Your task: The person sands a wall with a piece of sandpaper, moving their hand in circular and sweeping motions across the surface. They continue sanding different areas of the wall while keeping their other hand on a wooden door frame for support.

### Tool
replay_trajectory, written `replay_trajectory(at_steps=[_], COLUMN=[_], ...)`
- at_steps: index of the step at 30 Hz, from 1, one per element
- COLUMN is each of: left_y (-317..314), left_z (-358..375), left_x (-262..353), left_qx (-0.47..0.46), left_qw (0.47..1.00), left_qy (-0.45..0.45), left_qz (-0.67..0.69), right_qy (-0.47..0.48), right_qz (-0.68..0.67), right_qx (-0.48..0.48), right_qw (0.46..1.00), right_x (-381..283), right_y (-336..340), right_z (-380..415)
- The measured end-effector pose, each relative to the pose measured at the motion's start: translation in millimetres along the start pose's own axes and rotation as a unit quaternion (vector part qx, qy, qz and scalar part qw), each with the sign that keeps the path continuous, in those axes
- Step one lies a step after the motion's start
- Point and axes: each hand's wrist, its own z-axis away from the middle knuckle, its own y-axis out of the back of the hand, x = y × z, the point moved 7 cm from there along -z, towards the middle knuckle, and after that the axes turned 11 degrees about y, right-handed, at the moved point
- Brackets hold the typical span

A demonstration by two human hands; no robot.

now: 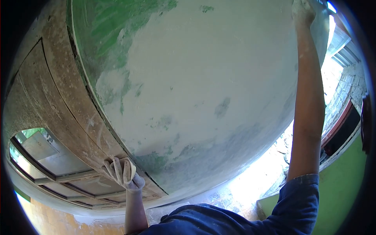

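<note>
My left hand (123, 173), coated in white dust or thinly gloved, is low at the wooden frame beside the wall. Its fingers are bent, and a pale edge shows at the palm; what this is I cannot make out. High on the right, my right hand (303, 13) is closed against the wall near its far edge, whitish at the knuckles. Anything in it is hidden. The wall (219, 74) between my hands is covered mostly in grey-white filler, with green paint (102, 35) showing at the upper left and in small patches.
A worn wooden door frame (62, 98) runs along the left, with a paned window (74, 178) below. Bright daylight enters at the right past a brick wall (344, 84). A green wall (344, 184) stands at the lower right, with a dark opening (342, 131) above it.
</note>
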Motion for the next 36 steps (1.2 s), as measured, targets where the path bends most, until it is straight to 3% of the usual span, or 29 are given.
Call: replay_trajectory(at_steps=[4,7,9,11,12,13,15,17,18,20,22,24,25,27,28,30,31,32,33,34,35,36], left_y=[0.9,1.5,1.8,1.2,1.3,1.5,2.1,1.8,2.0,1.9,1.9,1.7,1.5,2.5,2.7,2.7,2.9,2.6,2.1,1.8,1.9,2.2], left_z=[-0.2,-0.1,0.2,0.1,0.4,0.7,1.4,0.8,0.8,0.4,1.0,0.1,0.6,-0.1,-0.7,-0.6,-0.4,0.2,1.2,1.7,1.5,1.2], left_x=[-0.5,-1.8,-1.6,-2.3,-2.3,-2.3,-3.3,-3.0,-2.8,-2.5,-3.5,-3.7,-2.2,-1.0,-0.7,-1.0,-1.6,-2.0,-2.9,-3.3,-3.4,-3.3], left_qx=[0.003,0.009,0.006,0.001,0.004,0.006,0.007,0.012,0.008,0.004,0.013,0.008,0.004,0.003,0.004,0.006,0.008,0.008,0.009,0.010,0.010,0.009], left_qw=[1.000,1.000,1.000,1.000,1.000,1.000,1.000,1.000,1.000,1.000,0.999,1.000,1.000,1.000,1.000,1.000,1.000,1.000,1.000,1.000,1.000,1.000], left_qy=[0.005,0.006,0.011,0.013,0.012,0.010,0.009,0.007,0.011,0.009,0.016,0.000,-0.015,-0.010,-0.007,-0.007,-0.007,-0.010,-0.011,-0.010,-0.012,-0.011], left_qz=[0.007,0.022,0.019,0.017,0.016,0.015,0.016,0.018,0.018,0.019,0.032,0.019,0.005,0.007,0.008,0.013,0.019,0.020,0.015,0.010,0.010,0.010], right_qy=[-0.003,-0.046,-0.154,-0.093,-0.111,-0.064,0.052,0.027,0.028,0.210,0.222,0.047,0.046,-0.247,-0.247,-0.046,-0.045,0.093,0.228,0.228,0.073,-0.086], right_qz=[0.019,0.018,0.280,0.124,0.121,0.038,0.005,-0.182,-0.180,-0.036,-0.044,-0.146,-0.146,-0.037,-0.036,-0.220,-0.219,-0.132,-0.040,-0.038,-0.124,-0.205], right_qx=[0.044,0.049,-0.008,0.031,-0.004,0.018,0.014,-0.024,-0.022,-0.198,-0.199,-0.071,-0.072,0.000,0.000,0.008,0.009,-0.068,-0.143,-0.142,-0.083,-0.021], right_qw=[0.999,0.998,0.948,0.987,0.986,0.997,0.999,0.983,0.983,0.957,0.954,0.986,0.986,0.968,0.968,0.974,0.975,0.985,0.962,0.962,0.986,0.975], right_x=[-10.0,-66.6,-87.5,-166.2,-179.7,-205.4,-243.7,-286.5,-287.5,-307.0,-284.0,-244.0,-248.7,-226.0,-234.5,-273.7,-275.8,-297.3,-316.1,-306.0,-267.8,-236.1], right_y=[7.0,-2.1,2.1,-14.1,-21.4,-28.9,-40.1,-49.1,-43.8,-50.3,-45.9,-27.2,-26.7,-16.7,-23.1,-41.7,-40.3,-44.0,-51.6,-46.1,-30.2,-21.4], right_z=[5.3,34.7,71.6,104.4,129.5,148.4,187.6,213.2,220.0,234.4,224.0,202.7,198.6,210.1,220.6,235.5,234.5,230.3,233.5,233.5,228.7,233.3])
